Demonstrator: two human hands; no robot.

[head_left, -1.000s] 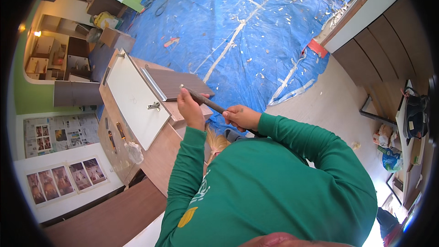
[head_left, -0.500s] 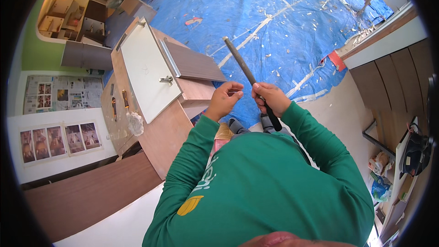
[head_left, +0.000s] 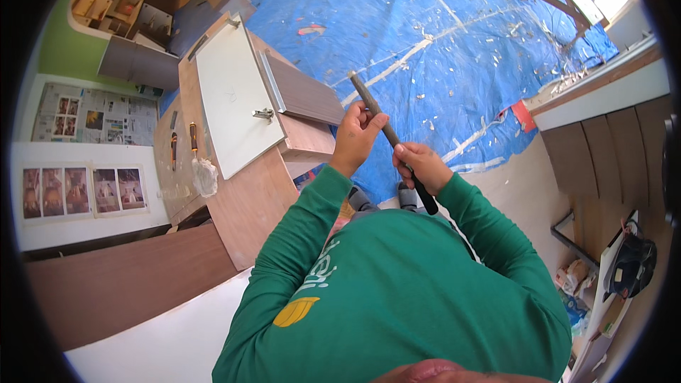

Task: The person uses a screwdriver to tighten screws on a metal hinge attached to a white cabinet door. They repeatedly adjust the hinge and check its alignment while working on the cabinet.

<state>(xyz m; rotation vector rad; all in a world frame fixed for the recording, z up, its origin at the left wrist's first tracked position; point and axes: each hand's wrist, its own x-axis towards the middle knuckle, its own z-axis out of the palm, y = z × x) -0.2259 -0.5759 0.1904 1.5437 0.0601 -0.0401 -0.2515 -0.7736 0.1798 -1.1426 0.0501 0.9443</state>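
A long dark file point(head_left: 391, 133) with a black handle slants across in front of my body, its tip pointing up and to the left. My right hand point(head_left: 424, 167) is wrapped round it at the handle end. Higher up, the fingers and thumb of my left hand point(head_left: 356, 139) close on the blade below the tip. To the left, a white cabinet door panel point(head_left: 230, 96) with metal hinges lies on a wooden workbench point(head_left: 259, 213). Against it leans a dark brown panel point(head_left: 301, 89) with a metal edge strip.
Two screwdrivers point(head_left: 193, 137) and a crumpled clear plastic bag point(head_left: 205, 178) lie at the bench's left side. A blue tarp point(head_left: 454, 71) strewn with scraps covers the floor ahead. Brown panels point(head_left: 610, 145) line the right side, near a black bag point(head_left: 633, 266).
My left hand has moved up and closed on the file's blade; before, it was held beside the file without touching it. My right hand keeps its hold. The view has shifted slightly.
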